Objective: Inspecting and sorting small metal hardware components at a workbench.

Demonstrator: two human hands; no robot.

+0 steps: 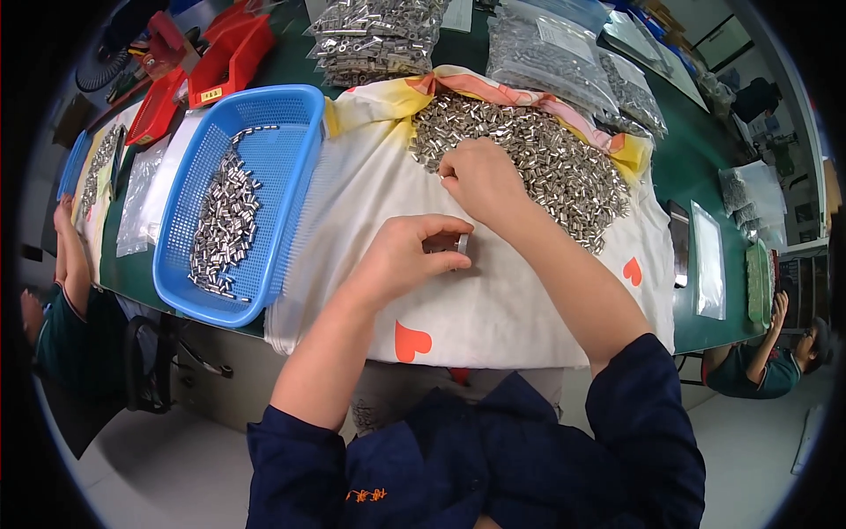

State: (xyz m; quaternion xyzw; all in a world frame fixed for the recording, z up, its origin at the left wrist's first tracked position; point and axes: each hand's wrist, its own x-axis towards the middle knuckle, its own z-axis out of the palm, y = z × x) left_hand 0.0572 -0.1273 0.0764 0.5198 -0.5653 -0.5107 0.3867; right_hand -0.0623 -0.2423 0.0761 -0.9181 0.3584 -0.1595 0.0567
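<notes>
My left hand (405, 256) is over the white cloth (352, 212), its thumb and fingers closed on a small silvery metal sleeve (463, 243); whether more pieces are in the grip is hidden. Beyond it, my right hand (483, 179) is at the left front edge of a wide pile of short metal sleeves (546, 163). Its fingers are pinched together, and a tiny bright bit at the tips is too small to name. On the left stands a blue plastic basket (304, 123) with a heap of the same sleeves (225, 225) inside.
Clear bags of metal terminals (379, 40) and small metal parts (551, 57) lie behind the cloth's rolled edge. Red bins (231, 53) stand at the far left. A phone (679, 238) and a flat clear bag (708, 260) lie right. Other people sit at both sides.
</notes>
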